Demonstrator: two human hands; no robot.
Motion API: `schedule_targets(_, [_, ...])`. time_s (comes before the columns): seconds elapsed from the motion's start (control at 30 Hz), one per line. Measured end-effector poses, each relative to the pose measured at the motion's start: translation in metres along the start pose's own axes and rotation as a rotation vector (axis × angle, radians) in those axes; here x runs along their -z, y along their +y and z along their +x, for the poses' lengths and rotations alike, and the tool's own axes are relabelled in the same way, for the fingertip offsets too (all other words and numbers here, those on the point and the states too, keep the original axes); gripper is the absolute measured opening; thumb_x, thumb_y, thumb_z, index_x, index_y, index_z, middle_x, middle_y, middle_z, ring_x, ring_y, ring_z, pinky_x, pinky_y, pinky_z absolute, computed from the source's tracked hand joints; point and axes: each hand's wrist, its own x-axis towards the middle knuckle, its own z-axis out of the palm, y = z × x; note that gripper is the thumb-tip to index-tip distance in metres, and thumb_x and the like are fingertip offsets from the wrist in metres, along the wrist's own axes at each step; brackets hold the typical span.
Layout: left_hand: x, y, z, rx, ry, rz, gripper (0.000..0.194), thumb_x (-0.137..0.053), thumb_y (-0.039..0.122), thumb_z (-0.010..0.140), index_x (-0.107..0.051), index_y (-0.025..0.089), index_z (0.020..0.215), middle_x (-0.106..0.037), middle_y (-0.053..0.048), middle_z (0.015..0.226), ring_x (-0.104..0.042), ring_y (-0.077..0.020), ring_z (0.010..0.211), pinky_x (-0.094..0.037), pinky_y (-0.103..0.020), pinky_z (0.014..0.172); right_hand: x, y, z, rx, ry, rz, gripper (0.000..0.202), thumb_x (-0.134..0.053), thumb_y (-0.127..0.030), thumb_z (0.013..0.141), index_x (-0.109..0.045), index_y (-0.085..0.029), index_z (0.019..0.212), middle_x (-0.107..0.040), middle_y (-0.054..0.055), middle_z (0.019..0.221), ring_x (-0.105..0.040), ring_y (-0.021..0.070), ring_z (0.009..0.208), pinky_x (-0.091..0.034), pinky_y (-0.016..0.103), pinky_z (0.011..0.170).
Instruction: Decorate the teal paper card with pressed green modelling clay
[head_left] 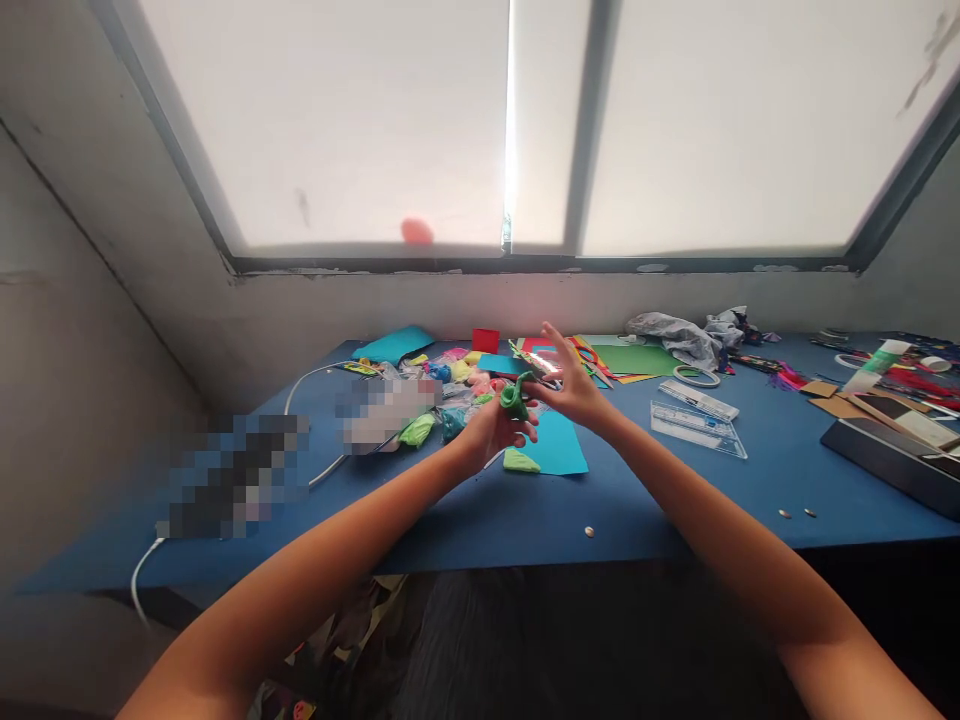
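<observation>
Left hand, center of frame, gripping green twisted piece in fingertips. Right hand, just right of center, touching same piece at its top, other fingers spread open. Blue sheet with light-green piece on bench just below hands. Clear plastic case and white ring right of center. Red sheet above hands.
</observation>
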Motion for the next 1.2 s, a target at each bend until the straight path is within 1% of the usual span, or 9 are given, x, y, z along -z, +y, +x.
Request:
schedule_targets(0.13, [0.001,-0.001,-0.001,0.013,0.008,0.003,0.055,-0.044,0.066,0.091,-0.061,0.015,0.084,-0.062,-0.004,0.068,-0.060,-0.0137,0.056,-0.042,-0.022,0.049,-0.014,-0.010,-0.012,-0.002,-0.419,0.040,0.073,-0.062,-0.039,0.078,-0.040,-0.026,0.147,-0.037,0.009,0.154,-0.055,0.0270,0.121,-0.055,0.031,0.080])
schedule_targets(0.23, [0.002,-0.006,0.000,0.055,-0.027,0.042,0.060,-0.049,0.074,0.084,-0.060,0.015,0.078,-0.060,-0.003,0.065,-0.058,-0.0133,0.054,-0.039,-0.021,0.047,-0.009,-0.011,-0.011,-0.056,-0.554,0.013,0.037,-0.060,-0.024,0.075,-0.070,-0.018,0.109,-0.073,0.006,0.099,-0.066,0.0192,0.077,-0.053,0.027,0.063])
schedule_targets(0.33, [-0.001,-0.011,0.000,0.105,-0.094,0.086,0.062,-0.054,0.076,0.078,-0.056,0.014,0.071,-0.050,0.001,0.056,-0.044,-0.0077,0.043,-0.025,-0.018,0.039,0.002,-0.010,-0.005,-0.119,-0.612,0.000,0.014,-0.057,-0.018,0.071,-0.071,-0.015,0.071,-0.065,0.000,0.061,-0.061,0.0141,0.059,-0.051,0.024,0.056])
schedule_targets(0.63, [-0.013,-0.008,-0.013,0.230,-0.322,0.140,0.052,-0.068,0.060,0.079,-0.053,0.013,0.062,-0.036,0.006,0.052,-0.030,-0.0042,0.041,-0.022,-0.016,0.037,0.058,-0.027,0.005,-0.418,-1.042,0.155,0.027,-0.074,-0.038,0.070,-0.076,-0.013,0.077,-0.074,0.006,0.070,-0.068,0.0148,0.058,-0.053,0.022,0.048])
schedule_targets(0.73, [-0.008,-0.003,-0.011,0.225,-0.287,0.121,0.052,-0.056,0.057,0.089,-0.052,0.014,0.061,-0.035,0.005,0.049,-0.031,-0.0053,0.039,-0.024,-0.016,0.036,0.075,-0.019,0.008,-0.425,-0.878,0.192,0.045,-0.080,-0.055,0.062,-0.076,-0.011,0.073,-0.074,0.009,0.067,-0.070,0.0184,0.060,-0.053,0.023,0.048])
schedule_targets(0.87, [-0.002,0.003,-0.005,0.161,-0.141,0.020,0.055,-0.041,0.061,0.094,-0.047,0.016,0.062,-0.033,0.006,0.049,-0.029,-0.0055,0.037,-0.023,-0.016,0.035,0.066,-0.001,0.012,-0.275,-0.071,0.132,0.062,-0.075,-0.070,0.060,-0.077,-0.012,0.084,-0.075,0.011,0.077,-0.072,0.0239,0.070,-0.060,0.032,0.062])
schedule_targets(0.97, [0.000,0.005,-0.004,0.089,-0.020,-0.073,0.058,-0.029,0.065,0.095,-0.048,0.017,0.068,-0.041,0.003,0.055,-0.039,-0.0074,0.042,-0.030,-0.017,0.038,0.033,0.002,0.008,-0.199,0.151,0.088,0.075,-0.053,-0.075,0.079,-0.070,-0.013,0.117,-0.072,0.015,0.111,-0.069,0.0295,0.103,-0.058,0.040,0.086])
schedule_targets(1.03, [0.000,0.007,-0.004,0.064,0.021,-0.117,0.063,-0.023,0.068,0.095,-0.051,0.017,0.072,-0.049,-0.001,0.063,-0.050,-0.0104,0.049,-0.037,-0.019,0.043,0.007,-0.003,0.001,-0.133,0.184,0.064,0.068,-0.045,-0.069,0.088,-0.063,-0.018,0.129,-0.062,0.011,0.132,-0.057,0.0299,0.124,-0.053,0.041,0.098])
schedule_targets(1.2, [-0.001,0.006,-0.006,0.040,0.050,-0.104,0.054,-0.035,0.064,0.095,-0.061,0.018,0.084,-0.057,-0.001,0.068,-0.057,-0.0141,0.058,-0.046,-0.024,0.051,-0.029,-0.013,-0.016,0.124,-0.200,-0.137,0.061,-0.051,-0.041,0.093,-0.035,-0.030,0.151,-0.027,0.002,0.160,-0.020,0.0243,0.149,-0.028,0.044,0.118])
